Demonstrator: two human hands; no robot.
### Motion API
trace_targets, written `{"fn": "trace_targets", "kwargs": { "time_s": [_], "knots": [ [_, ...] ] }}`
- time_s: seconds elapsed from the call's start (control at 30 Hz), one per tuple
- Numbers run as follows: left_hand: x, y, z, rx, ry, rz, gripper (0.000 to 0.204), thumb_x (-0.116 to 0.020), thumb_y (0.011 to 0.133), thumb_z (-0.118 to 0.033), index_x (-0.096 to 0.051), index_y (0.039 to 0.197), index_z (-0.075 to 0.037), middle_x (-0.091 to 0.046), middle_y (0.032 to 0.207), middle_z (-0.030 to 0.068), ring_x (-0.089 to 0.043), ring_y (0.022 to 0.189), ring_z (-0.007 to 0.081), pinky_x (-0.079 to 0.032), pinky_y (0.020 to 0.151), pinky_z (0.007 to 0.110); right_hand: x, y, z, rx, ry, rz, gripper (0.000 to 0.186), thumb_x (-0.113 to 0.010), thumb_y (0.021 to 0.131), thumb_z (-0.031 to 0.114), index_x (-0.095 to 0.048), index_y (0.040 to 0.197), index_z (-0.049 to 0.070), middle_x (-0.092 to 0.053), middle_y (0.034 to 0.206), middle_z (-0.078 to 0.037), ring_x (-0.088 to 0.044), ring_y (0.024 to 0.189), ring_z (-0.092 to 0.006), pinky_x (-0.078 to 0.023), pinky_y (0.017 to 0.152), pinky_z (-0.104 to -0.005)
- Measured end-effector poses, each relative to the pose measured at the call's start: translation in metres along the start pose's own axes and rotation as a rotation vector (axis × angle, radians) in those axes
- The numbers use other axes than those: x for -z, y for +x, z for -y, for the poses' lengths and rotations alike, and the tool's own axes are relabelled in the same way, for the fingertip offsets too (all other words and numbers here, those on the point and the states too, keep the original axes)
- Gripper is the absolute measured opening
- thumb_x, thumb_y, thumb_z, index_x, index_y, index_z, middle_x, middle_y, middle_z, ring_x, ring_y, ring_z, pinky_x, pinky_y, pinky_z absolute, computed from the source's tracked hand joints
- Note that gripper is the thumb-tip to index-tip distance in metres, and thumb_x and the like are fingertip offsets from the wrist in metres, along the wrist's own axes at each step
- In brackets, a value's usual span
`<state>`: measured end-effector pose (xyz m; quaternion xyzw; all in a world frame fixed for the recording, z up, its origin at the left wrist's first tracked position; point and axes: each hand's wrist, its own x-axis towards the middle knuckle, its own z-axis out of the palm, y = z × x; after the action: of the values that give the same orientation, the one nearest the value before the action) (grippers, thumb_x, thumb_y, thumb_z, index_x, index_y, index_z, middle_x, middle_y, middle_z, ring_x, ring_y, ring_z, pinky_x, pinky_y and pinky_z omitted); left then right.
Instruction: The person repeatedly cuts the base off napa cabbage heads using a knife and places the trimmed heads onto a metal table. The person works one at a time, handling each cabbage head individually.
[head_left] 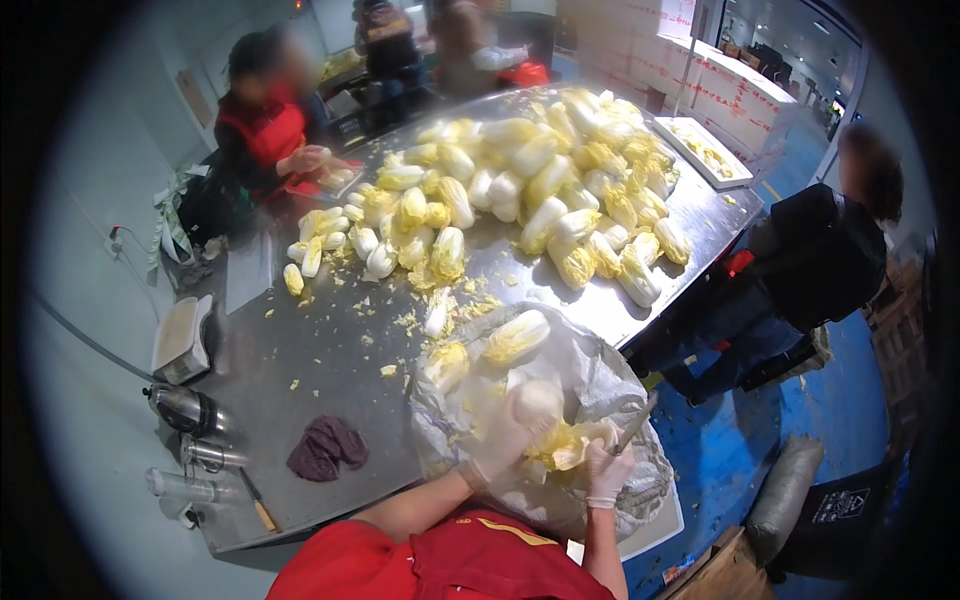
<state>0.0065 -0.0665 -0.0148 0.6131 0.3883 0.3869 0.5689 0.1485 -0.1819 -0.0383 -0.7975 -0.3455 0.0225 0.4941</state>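
My left hand (500, 442), in a thin whitish glove, is closed on a napa cabbage (538, 403), its pale rounded base upward. Ragged yellow outer leaves (562, 446) hang between my hands, partly loose from the head. My right hand (608, 468), gloved too, is closed on a knife (637, 424) whose blade points up and right; its handle is hidden in the fist. The fingers also touch the leaves. Beneath lies a crumpled white woven sack (470, 397) on the table edge. Two more cabbages, a pale one (517, 337) and a yellower one (446, 366), rest on it.
A big heap of napa cabbages (540, 165) covers the far metal table (380, 415). Left are a purple cloth (328, 448), a wooden-handled knife (260, 505) and a kettle (180, 408). One person (265, 135) handles cabbage at far left; another (800, 270) stands at right.
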Motion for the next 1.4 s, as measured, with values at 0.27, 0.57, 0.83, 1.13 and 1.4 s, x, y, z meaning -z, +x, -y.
{"fn": "trace_targets", "kwargs": {
  "time_s": [0.27,0.57,0.83,1.13,1.4],
  "knots": [
    [0.033,0.030,0.015,0.048,-0.248,-0.027,0.035,-0.053,0.100,-0.023,-0.051,0.124,0.002,-0.058,0.115,0.0135,-0.058,0.103,0.0203,-0.049,0.089,0.032,0.018,0.003,-0.011,-0.272,0.129,0.364,0.048,-0.074,0.077,0.014,-0.063,0.124,0.006,-0.071,0.104,-0.016,-0.068,0.087,-0.0211,-0.054,0.078,-0.0340],
    [-0.011,0.000,-0.036,0.055,-0.231,0.356,0.056,-0.045,0.101,-0.045,-0.047,0.134,0.000,-0.062,0.113,0.0126,-0.060,0.100,0.0174,-0.050,0.085,0.033,0.032,0.041,0.080,-0.391,0.339,0.702,0.045,-0.071,0.084,0.026,-0.063,0.120,0.001,-0.070,0.099,-0.008,-0.061,0.088,-0.0103,-0.051,0.079,-0.0279],
    [-0.018,-0.006,-0.018,0.188,-0.459,0.372,0.057,-0.042,0.101,-0.048,-0.051,0.127,0.001,-0.062,0.115,0.0090,-0.060,0.101,0.0161,-0.051,0.087,0.030,0.037,0.001,0.062,-0.780,0.932,0.512,0.045,-0.068,0.092,0.024,-0.057,0.129,0.000,-0.065,0.098,0.001,-0.053,0.076,-0.0024,-0.044,0.064,-0.0202],
    [-0.015,0.001,-0.011,0.316,-0.524,0.423,0.047,-0.045,0.101,-0.045,-0.057,0.119,-0.003,-0.065,0.111,0.0101,-0.064,0.098,0.0181,-0.054,0.084,0.032,0.014,-0.029,0.037,-0.612,0.765,0.251,0.032,-0.067,0.092,0.024,-0.064,0.112,0.000,-0.063,0.079,0.001,-0.053,0.056,-0.0036,-0.041,0.046,-0.0220],
    [-0.023,0.025,-0.026,0.136,-0.168,0.498,0.054,-0.049,0.099,-0.047,-0.057,0.123,0.000,-0.063,0.115,0.0127,-0.061,0.099,0.0194,-0.049,0.088,0.030,0.033,-0.005,0.041,-0.844,0.924,0.414,0.022,-0.066,0.090,0.022,-0.065,0.093,0.001,-0.061,0.072,0.000,-0.052,0.052,-0.0051,-0.040,0.042,-0.0227]
  ]
}}
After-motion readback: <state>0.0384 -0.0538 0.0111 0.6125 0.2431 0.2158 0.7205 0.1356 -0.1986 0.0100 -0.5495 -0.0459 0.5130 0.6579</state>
